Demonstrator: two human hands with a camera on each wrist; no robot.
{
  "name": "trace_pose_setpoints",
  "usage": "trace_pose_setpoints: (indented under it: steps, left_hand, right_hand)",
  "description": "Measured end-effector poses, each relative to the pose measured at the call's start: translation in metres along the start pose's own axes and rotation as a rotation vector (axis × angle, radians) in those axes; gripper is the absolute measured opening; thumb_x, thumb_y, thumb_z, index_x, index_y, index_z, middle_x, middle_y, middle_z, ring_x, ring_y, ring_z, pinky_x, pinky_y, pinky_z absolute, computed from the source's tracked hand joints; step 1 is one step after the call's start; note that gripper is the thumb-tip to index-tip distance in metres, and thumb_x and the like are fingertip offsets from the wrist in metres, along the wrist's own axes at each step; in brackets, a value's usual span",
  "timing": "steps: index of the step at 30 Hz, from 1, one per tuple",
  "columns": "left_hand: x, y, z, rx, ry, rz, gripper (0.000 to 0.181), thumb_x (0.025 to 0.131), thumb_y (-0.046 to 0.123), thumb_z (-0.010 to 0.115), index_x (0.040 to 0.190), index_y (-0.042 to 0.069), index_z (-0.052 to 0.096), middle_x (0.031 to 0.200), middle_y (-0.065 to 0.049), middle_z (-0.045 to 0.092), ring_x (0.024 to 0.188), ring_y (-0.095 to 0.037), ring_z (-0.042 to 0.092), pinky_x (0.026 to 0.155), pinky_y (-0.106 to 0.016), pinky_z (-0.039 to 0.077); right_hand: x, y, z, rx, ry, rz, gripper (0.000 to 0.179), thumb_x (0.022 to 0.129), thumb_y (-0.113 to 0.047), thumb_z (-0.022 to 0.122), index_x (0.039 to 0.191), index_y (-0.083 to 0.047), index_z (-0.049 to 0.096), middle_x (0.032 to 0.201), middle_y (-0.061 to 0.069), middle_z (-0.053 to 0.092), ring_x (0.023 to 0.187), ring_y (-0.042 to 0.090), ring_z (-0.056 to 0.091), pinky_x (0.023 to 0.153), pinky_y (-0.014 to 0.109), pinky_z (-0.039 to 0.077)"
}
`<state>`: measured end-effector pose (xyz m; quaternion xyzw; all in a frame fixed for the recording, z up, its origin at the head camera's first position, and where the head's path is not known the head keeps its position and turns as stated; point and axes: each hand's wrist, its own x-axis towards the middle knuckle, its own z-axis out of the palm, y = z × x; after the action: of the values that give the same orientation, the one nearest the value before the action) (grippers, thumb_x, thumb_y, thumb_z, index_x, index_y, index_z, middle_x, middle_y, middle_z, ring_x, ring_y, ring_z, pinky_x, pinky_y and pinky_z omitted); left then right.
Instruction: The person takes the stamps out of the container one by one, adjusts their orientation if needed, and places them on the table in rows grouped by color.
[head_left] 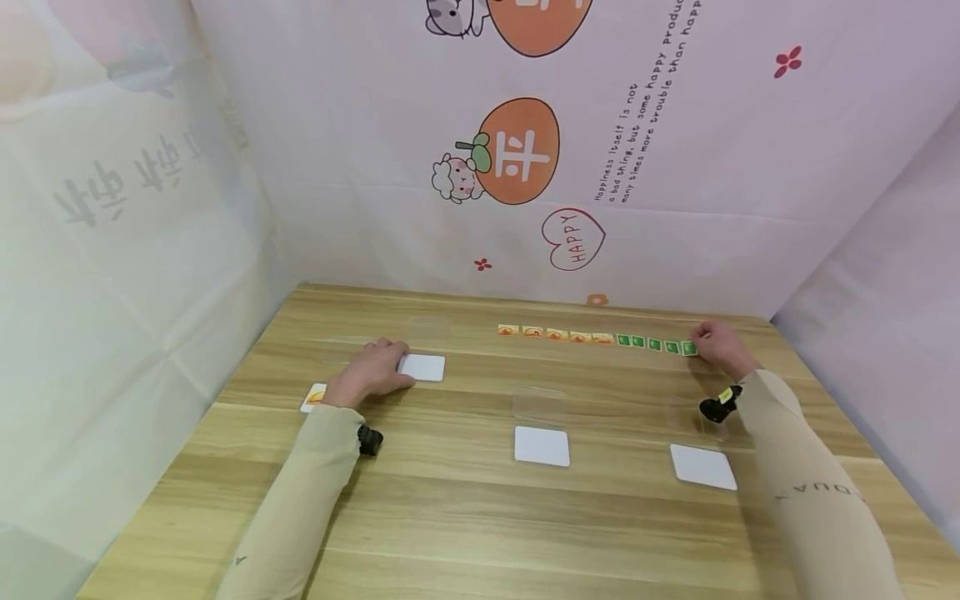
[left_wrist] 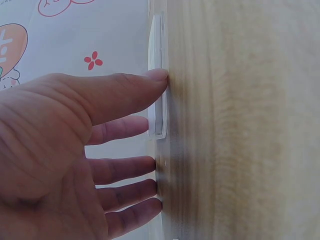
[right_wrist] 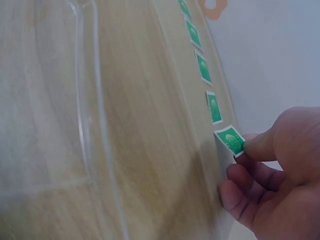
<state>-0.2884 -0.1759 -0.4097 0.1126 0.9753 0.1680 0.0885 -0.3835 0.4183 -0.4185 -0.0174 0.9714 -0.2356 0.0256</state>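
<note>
Card (head_left: pixel 689 348), small and green, pinched between thumb and fingers of right hand (head_left: pixel 718 346), at the head view's right, beside similar green cards (head_left: pixel 655 344). Left of centre, left hand (head_left: pixel 377 368) at a white card (head_left: pixel 425 367), fingers straight, slightly spread.

Wall sheet (head_left: pixel 360 167): "HAPPY" in heart (head_left: pixel 573 239) (sideways); "Happiness itself is not…"; 平 on orange fruit (head_left: pixel 518 151). Sleeve (head_left: pixel 817 512) lettering unclear.

Look there, at twelve o'clock: a pale printed cloth (head_left: pixel 360 142) hanging up, a round orange (head_left: pixel 536 125) on it, a cartoon sheep (head_left: pixel 454 177) beside that! The HAPPY heart (head_left: pixel 573 239) sits at two; faint lettering (head_left: pixel 105 192) shows between nine and ten.
</note>
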Motion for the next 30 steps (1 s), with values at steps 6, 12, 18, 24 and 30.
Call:
trace_pose_setpoints:
  steps: [6,12,18,24,30]
  left_hand:
    - [0.0,0.0,0.0,-0.006,-0.002,-0.005,0.055,0.092,0.033,0.068,0.135,0.005,0.051,0.134,-0.021,0.052,0.111,-0.034,0.049,0.094,-0.05,0.043]
    - [0.0,0.0,0.0,-0.011,-0.005,-0.011,0.055,0.092,0.034,0.068,0.136,0.004,0.051,0.134,-0.021,0.052,0.11,-0.034,0.049,0.094,-0.05,0.043]
    - [0.0,-0.001,0.0,-0.01,-0.001,-0.015,0.055,0.092,0.035,0.067,0.136,0.005,0.051,0.135,-0.021,0.051,0.112,-0.034,0.048,0.095,-0.05,0.043]
    - [0.001,0.0,-0.001,-0.007,-0.003,-0.024,0.056,0.092,0.035,0.067,0.137,0.006,0.051,0.136,-0.021,0.051,0.114,-0.035,0.048,0.097,-0.051,0.042]
    - [0.0,-0.001,0.002,-0.013,0.0,-0.023,0.056,0.092,0.035,0.068,0.137,0.006,0.051,0.135,-0.02,0.052,0.114,-0.035,0.049,0.097,-0.05,0.042]
  right_hand:
    - [0.002,0.005,0.002,0.011,0.011,0.013,0.028,0.096,-0.008,0.045,0.106,0.014,0.057,0.082,0.017,0.058,0.068,0.02,0.05,0.058,0.029,0.041]
    - [0.005,0.006,0.005,0.001,0.007,0.059,0.028,0.095,-0.008,0.044,0.107,0.013,0.057,0.083,0.016,0.059,0.069,0.021,0.052,0.058,0.029,0.042]
    - [0.007,0.007,0.006,-0.009,0.006,0.065,0.027,0.094,-0.008,0.043,0.106,0.012,0.057,0.083,0.015,0.059,0.072,0.023,0.053,0.06,0.029,0.041]
    - [0.01,0.007,0.006,-0.068,0.011,0.047,0.024,0.09,-0.007,0.046,0.102,0.009,0.059,0.086,0.017,0.06,0.078,0.028,0.054,0.062,0.029,0.039]
    - [0.01,0.008,0.006,-0.081,0.002,0.05,0.025,0.088,-0.008,0.047,0.103,0.008,0.059,0.092,0.02,0.06,0.083,0.032,0.054,0.065,0.031,0.038]
